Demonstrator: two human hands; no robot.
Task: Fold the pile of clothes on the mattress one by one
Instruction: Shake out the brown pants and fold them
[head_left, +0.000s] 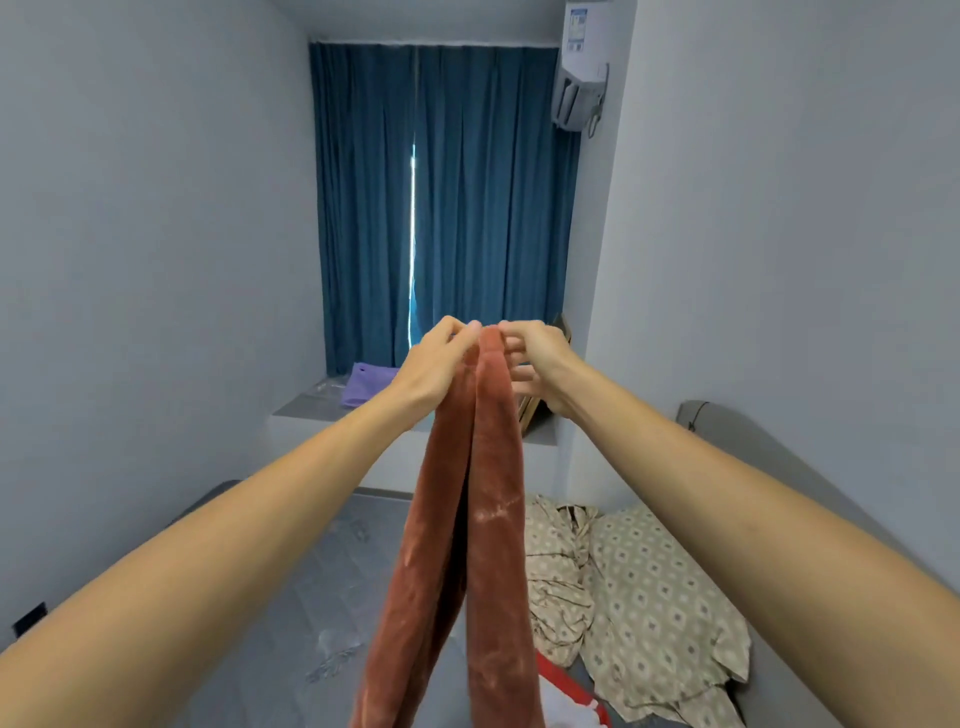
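Well, the grey mattress (332, 582) filled the lower part of the frame, running up toward the window sill, and the blue curtain (467, 197) hung closed across the upper centre with a thin bright slit of light down its left half. Both bare arms came in from the bottom corners and reached up to the middle of the frame. Between them the rust-red garment (467, 545) hung in two long soft lengths, side by side and touching, from the hands down past the bottom edge, held in the air above the mattress. At lower right a patterned beige pillow (660, 603) lay against the grey headboard (727, 431), with a crumpled patterned beige cloth (556, 566) just beside it on its left. A bit of red and white fabric (571, 701) peeked out at the bottom edge, partly hidden behind the hanging garment. At upper right an air conditioner (584, 67) sat high on the wall. On the sill, left of centre, lay a folded purple cloth (363, 384). And up at the middle, the left hand (436, 364) pinched the top of the garment's left length, fingers curled on it, while the right hand (535, 353) pinched the top of the right length, the two hands nearly meeting.
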